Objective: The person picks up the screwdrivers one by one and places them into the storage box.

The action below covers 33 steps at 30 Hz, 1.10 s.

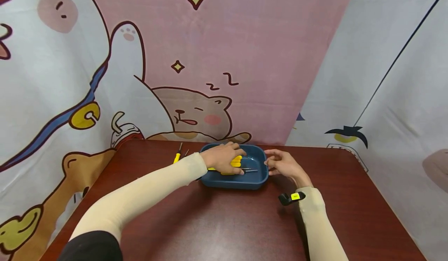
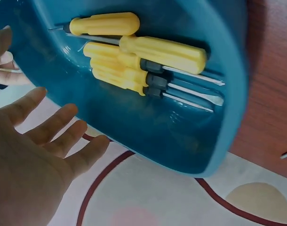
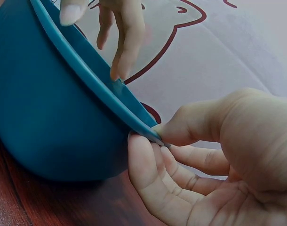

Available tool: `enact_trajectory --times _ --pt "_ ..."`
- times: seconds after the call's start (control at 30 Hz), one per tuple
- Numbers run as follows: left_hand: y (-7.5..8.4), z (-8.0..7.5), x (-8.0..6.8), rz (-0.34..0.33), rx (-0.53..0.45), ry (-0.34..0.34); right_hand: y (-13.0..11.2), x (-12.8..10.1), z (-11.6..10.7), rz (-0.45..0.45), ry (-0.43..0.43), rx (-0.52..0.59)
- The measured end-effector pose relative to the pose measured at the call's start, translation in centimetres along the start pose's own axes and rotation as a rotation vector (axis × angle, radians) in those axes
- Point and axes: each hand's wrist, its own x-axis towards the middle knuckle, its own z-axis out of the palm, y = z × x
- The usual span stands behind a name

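Observation:
A blue plastic tray [image 1: 231, 181] stands at the far middle of the table. In it lie several yellow-handled screwdrivers [image 2: 134, 61], side by side with their blades pointing one way. My left hand [image 1: 227, 158] hovers over the tray; in the left wrist view this left hand [image 2: 63, 127] has its fingers spread and holds nothing. My right hand [image 1: 271, 163] is at the tray's right rim. In the right wrist view the right hand [image 3: 148, 134] pinches the rim of the tray [image 3: 49, 117] between thumb [image 3: 190, 127] and fingers.
One yellow-handled screwdriver [image 1: 177, 156] lies on the dark red table [image 1: 224, 222] just left of the tray, with a thin dark tool [image 1: 185, 153] beside it. A cartoon-printed cloth backdrop [image 1: 175, 78] hangs close behind the table's far edge.

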Motion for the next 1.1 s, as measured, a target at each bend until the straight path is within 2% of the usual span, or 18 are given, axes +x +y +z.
enact_trajectory --times 0.17,0.43,0.67,0.9,1.1 --pt "-0.7 0.2 -1.0 -0.026 -0.05 0.036 -0.1 0.0 0.0 -0.007 0.002 -0.001" --pt "-2.1 0.7 -2.5 -0.093 -0.08 0.133 0.1 0.1 0.1 -0.004 0.007 -0.008" --pt "-3.5 0.7 -3.5 -0.198 -0.077 0.18 0.1 0.0 0.1 -0.005 0.007 -0.005" --pt "-4.8 0.5 -4.7 -0.285 -0.135 0.269 0.1 0.0 0.1 0.0 0.01 -0.008" --pt "-6.2 0.6 -6.1 -0.363 -0.218 0.311 0.0 0.0 0.1 -0.005 0.011 -0.005"
